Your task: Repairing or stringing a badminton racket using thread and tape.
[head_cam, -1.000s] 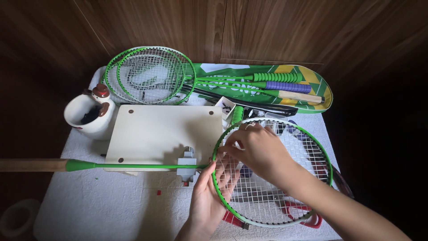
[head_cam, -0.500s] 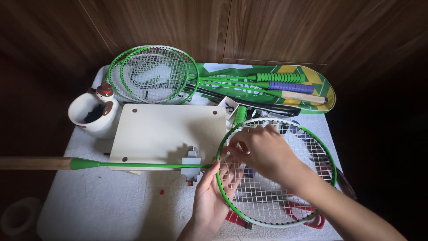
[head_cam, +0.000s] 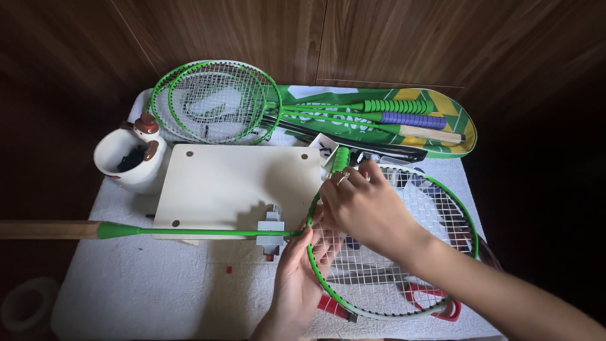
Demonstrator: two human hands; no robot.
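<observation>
A green-framed racket [head_cam: 456, 203] lies on a white towel, its shaft [head_cam: 189, 232] pointing left into a wooden handle. A grey clamp [head_cam: 270, 228] grips the shaft near the throat. My left hand [head_cam: 298, 281] comes up from the bottom edge and holds the left side of the racket's rim, fingers against the strings. My right hand [head_cam: 366, 207], with a ring on one finger, rests on top of the strings at the upper left of the head, its fingertips curled onto the strings beside the rim. What the fingertips pinch is hidden.
A pale wooden board [head_cam: 240, 180] lies left of the hands. A white mug [head_cam: 129, 163] with a small figure stands at its left. Stacked green rackets [head_cam: 214, 101] and a green-yellow racket cover [head_cam: 442, 113] lie at the back. A red tool [head_cam: 432, 297] sits under the racket; a tape roll [head_cam: 25, 306] sits at the lower left.
Both hands stay on the left part of the racket head; the right hand's fingers have shifted slightly along the rim. The view has drifted a little.
</observation>
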